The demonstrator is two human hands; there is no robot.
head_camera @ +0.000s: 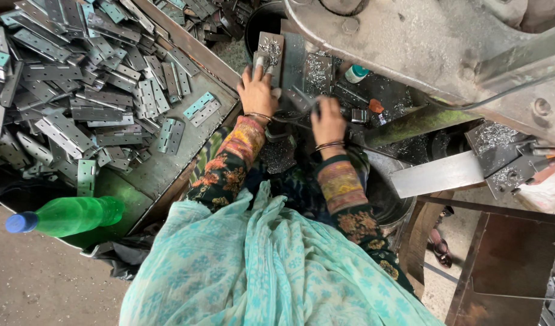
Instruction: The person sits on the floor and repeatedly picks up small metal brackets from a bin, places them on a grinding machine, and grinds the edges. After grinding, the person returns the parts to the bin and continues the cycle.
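Observation:
My left hand [257,92] rests on a grey metal hinge plate [271,51] lying on the machine bed, fingers pressed on its near end; metal shavings cover the plate. My right hand [327,119] is closed around a thin dark metal tool or lever [303,96] just right of the plate. Both wrists carry bangles, and patterned sleeves run back to a turquoise shawl [259,271].
A big heap of grey metal hinges [78,78] fills a tray [160,169] on the left. A green plastic bottle [66,215] with a blue cap lies at its near corner. A heavy machine frame [446,54] overhangs at right, with a metal chute [437,174] and round bin [386,199] below.

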